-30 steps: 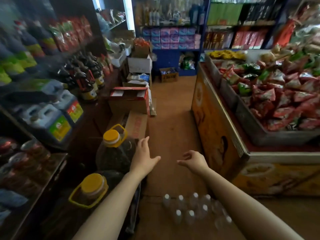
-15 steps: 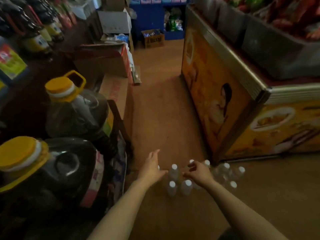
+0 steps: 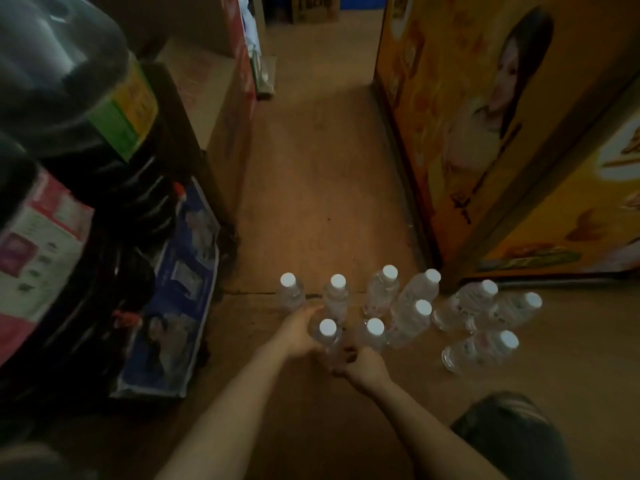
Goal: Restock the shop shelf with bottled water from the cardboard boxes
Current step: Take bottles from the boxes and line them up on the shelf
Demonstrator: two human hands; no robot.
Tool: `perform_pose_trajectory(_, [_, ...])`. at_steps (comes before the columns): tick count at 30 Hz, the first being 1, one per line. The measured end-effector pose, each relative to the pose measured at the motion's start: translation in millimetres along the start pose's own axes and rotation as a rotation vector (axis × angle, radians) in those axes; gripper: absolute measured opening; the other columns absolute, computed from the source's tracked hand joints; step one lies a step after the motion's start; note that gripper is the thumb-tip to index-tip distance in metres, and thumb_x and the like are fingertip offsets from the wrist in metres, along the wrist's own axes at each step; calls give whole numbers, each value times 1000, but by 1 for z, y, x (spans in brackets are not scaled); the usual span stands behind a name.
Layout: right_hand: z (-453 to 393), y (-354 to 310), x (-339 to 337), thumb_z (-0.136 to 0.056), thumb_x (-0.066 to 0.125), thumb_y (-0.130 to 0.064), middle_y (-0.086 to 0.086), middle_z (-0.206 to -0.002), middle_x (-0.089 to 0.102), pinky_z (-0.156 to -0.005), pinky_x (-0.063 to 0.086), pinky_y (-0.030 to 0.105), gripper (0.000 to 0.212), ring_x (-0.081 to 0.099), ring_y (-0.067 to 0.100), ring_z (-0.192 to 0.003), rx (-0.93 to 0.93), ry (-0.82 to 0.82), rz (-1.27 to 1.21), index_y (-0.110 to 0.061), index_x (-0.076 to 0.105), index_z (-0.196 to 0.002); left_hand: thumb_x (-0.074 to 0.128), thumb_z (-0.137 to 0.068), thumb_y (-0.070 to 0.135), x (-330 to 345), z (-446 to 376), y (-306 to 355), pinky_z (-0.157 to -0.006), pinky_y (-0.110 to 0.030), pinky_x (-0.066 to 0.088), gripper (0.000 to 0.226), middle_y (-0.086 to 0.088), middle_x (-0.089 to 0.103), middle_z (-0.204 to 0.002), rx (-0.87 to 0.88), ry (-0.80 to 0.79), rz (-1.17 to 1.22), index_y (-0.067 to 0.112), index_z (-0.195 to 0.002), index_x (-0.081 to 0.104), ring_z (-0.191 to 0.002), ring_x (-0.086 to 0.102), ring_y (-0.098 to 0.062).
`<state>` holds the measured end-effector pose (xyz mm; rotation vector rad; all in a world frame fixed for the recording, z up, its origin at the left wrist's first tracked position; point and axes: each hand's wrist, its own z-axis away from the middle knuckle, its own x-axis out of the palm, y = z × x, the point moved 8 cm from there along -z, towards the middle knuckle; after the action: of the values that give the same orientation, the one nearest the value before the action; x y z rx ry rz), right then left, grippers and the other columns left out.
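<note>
Several clear water bottles with white caps stand in a cluster (image 3: 412, 306) on the brown floor. My left hand (image 3: 299, 336) wraps round the nearest bottle (image 3: 327, 336) from the left. My right hand (image 3: 362, 367) is at that same bottle's lower body from the right, just below a second bottle (image 3: 374, 332); its fingers are curled, and I cannot tell whether they close on the bottle. Cardboard boxes (image 3: 221, 98) stand along the left side of the aisle.
Large dark oil jugs (image 3: 69, 98) and a blue printed pack (image 3: 180, 299) crowd the left shelf edge. An orange display cabinet (image 3: 485, 133) walls the right side. Bare floor (image 3: 318, 168) runs ahead between them. My knee (image 3: 512, 441) shows at lower right.
I have bent down towards the floor, so the bottles look much closer. Both hands have dropped from mid-air onto the nearest bottle, the left one now gripping it.
</note>
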<state>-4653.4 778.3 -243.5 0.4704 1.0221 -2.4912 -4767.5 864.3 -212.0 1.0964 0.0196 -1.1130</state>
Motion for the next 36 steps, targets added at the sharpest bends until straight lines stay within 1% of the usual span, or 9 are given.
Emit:
perform_pose_trajectory(2, [-12,5,8,-76,78,-28,5,-116,67,-80,49,28,55,62,18,-100,8,-17,-31,-10,59,-124,78,-71,6,3,-11,-8,-102,-24,38,71,15,45,-127,-11,-29,-5,19,-135,47,-120,42,-5])
perform_pose_trajectory(5, [-24,19,19,-75,79,-27,6,-119,64,-80,47,25,64,61,19,-106,58,-30,-74,-10,52,-130,84,-65,16,10,-22,-19,-105,-33,42,74,5,54,-133,-29,-42,33,21,-131,52,-124,50,-13])
perform_pose_trajectory(13, [-29,27,30,-72,80,-26,6,-123,62,-82,49,26,67,59,18,-104,69,-34,-5,-10,49,-130,83,-67,30,-1,-13,-32,-95,-29,49,53,13,65,-115,-15,-2,149,24,-116,63,-108,60,-4])
perform_pose_trajectory(18, [-8,4,24,-69,83,-24,9,-135,53,-100,46,36,83,51,27,-122,43,-76,57,-13,39,-139,79,-72,37,-27,23,-19,-92,-30,51,38,8,70,-107,12,-74,207,24,-106,68,-102,64,-5])
perform_pose_trajectory(21, [32,-28,18,-71,81,-16,9,-143,44,-106,42,37,89,44,27,-130,10,-179,66,-16,32,-145,76,-75,33,-59,58,8,-88,-24,50,34,9,68,-107,-4,-116,238,25,-106,67,-101,62,-4])
perform_pose_trajectory(24, [81,-73,5,-71,81,-12,5,-143,45,-106,39,34,92,43,24,-132,-32,-239,48,-18,28,-146,75,-76,36,-104,92,47,-85,-20,47,44,11,63,-115,-4,-122,280,24,-117,63,-105,58,-4])
perform_pose_trajectory(28, [144,-146,-32,-73,78,-7,2,-132,53,-100,48,34,85,51,20,-122,-120,-192,-46,-19,31,-143,78,-72,39,-177,140,110,-97,-32,48,55,5,64,-119,1,-51,366,18,-120,63,-112,59,-13])
perform_pose_trajectory(32, [209,-228,-81,-72,77,2,-10,-103,56,-76,54,20,76,58,15,-105,-209,-135,-146,-14,36,-134,69,-84,24,-255,201,185,-75,-14,53,37,5,66,-110,25,55,510,16,-119,62,-99,63,-7])
perform_pose_trajectory(36, [271,-308,-134,-69,80,-3,-7,-103,56,-82,56,28,70,59,13,-101,-267,-87,-175,-14,40,-126,64,-87,29,-329,266,263,-78,-18,49,34,4,67,-113,89,108,554,20,-120,62,-103,62,-7])
